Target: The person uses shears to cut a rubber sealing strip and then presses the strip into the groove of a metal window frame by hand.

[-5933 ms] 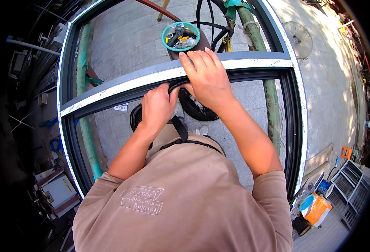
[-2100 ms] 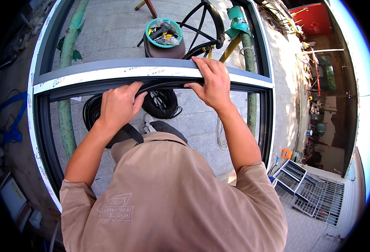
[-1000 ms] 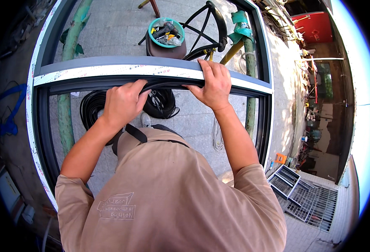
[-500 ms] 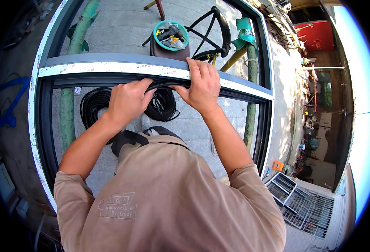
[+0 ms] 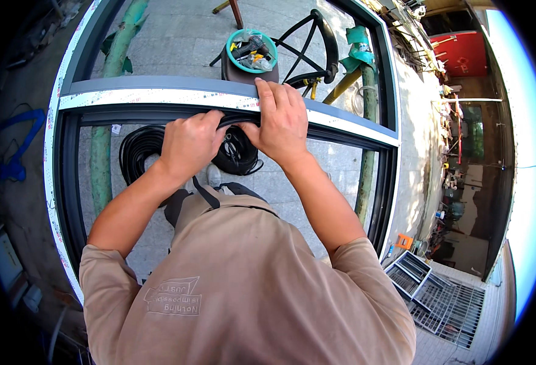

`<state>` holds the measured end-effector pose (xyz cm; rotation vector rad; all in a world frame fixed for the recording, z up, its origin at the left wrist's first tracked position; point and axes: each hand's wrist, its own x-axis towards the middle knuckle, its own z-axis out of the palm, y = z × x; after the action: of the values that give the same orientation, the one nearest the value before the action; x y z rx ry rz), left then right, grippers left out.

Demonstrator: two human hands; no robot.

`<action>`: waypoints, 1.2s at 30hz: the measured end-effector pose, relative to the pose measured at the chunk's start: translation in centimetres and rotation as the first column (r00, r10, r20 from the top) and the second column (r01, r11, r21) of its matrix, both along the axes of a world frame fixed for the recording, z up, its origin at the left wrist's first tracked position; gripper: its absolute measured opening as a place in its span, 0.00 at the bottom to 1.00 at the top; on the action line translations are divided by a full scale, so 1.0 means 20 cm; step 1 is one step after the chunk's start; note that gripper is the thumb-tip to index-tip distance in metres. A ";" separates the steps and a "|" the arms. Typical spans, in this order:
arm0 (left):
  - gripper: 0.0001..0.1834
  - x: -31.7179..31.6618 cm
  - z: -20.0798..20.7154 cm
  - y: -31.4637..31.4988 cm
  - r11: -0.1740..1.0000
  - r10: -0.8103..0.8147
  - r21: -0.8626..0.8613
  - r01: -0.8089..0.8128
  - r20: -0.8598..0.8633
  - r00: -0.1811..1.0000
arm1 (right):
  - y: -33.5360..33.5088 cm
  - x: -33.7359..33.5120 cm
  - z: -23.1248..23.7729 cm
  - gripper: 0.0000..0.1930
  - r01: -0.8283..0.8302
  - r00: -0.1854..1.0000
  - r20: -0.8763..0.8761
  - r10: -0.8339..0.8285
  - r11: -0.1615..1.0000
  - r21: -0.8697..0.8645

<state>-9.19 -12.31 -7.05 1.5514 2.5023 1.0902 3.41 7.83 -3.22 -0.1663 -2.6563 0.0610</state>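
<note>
A grey metal window frame (image 5: 158,85) lies flat across green-wrapped trestle bars (image 5: 100,158), its cross rail running left to right in front of the person, with a white protective film strip (image 5: 128,99) along the rail's near edge. Beyond the rail a dark stool carries a teal bowl (image 5: 251,51) filled with a drill and small yellow and grey parts, and a black chair frame (image 5: 316,42) stands just to its right beside a yellow pole with teal wrapping. Under the frame, on the paved floor, lie two coils of black rubber strip (image 5: 135,152), one to the left and one just below the hands. A small white label lies on the floor near the left coil. At lower right, well apart, stacked metal grilles (image 5: 444,292) lie on the ground near a small orange object. The black gasket strip (image 5: 234,120) runs along the underside edge of the cross rail, between the two hands. The left hand (image 5: 189,143) is curled closed over the strip, knuckles up, thumb toward the rail. The right hand (image 5: 280,121) lies just beside it, nearly touching, fingers laid flat and extended over the top of the rail while the thumb hooks underneath, pressing the strip against the rail. Both forearms rise from the tan shirt (image 5: 243,286), elbows bent outward.
</note>
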 end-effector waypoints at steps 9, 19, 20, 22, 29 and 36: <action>0.14 -0.02 0.05 -0.03 0.992 0.036 -0.126 -0.017 0.154 0.987 | -0.01 -0.03 -0.01 0.45 -0.011 0.999 -0.040 0.011 1.000 0.000; 0.19 -0.08 0.00 -0.23 0.991 -0.014 -0.118 0.060 0.357 0.934 | -0.01 -0.01 0.02 0.47 -0.008 1.000 -0.023 0.007 0.999 -0.045; 0.19 -0.07 -0.01 -0.22 0.996 0.013 -0.087 0.018 0.343 0.939 | 0.00 0.00 0.03 0.47 -0.009 1.000 -0.016 0.008 0.999 -0.052; 0.18 -0.05 -0.02 -0.20 0.999 0.046 -0.028 -0.040 0.309 0.950 | 0.04 0.02 0.05 0.46 -0.023 1.000 0.020 0.024 0.999 -0.037; 0.15 -0.06 -0.06 -0.18 0.998 0.049 0.031 -0.057 0.229 0.972 | 0.28 0.31 0.04 0.48 0.125 0.992 0.027 -0.126 0.991 0.038; 0.13 -0.07 -0.07 -0.18 0.996 -0.006 0.086 -0.014 0.220 0.976 | 0.18 0.20 -0.02 0.46 0.116 0.988 -0.106 -0.108 0.991 0.065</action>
<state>-10.56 -15.98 -8.48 1.3584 2.3425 1.3092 7.49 11.36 -3.60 -0.2812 -2.5376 -0.0597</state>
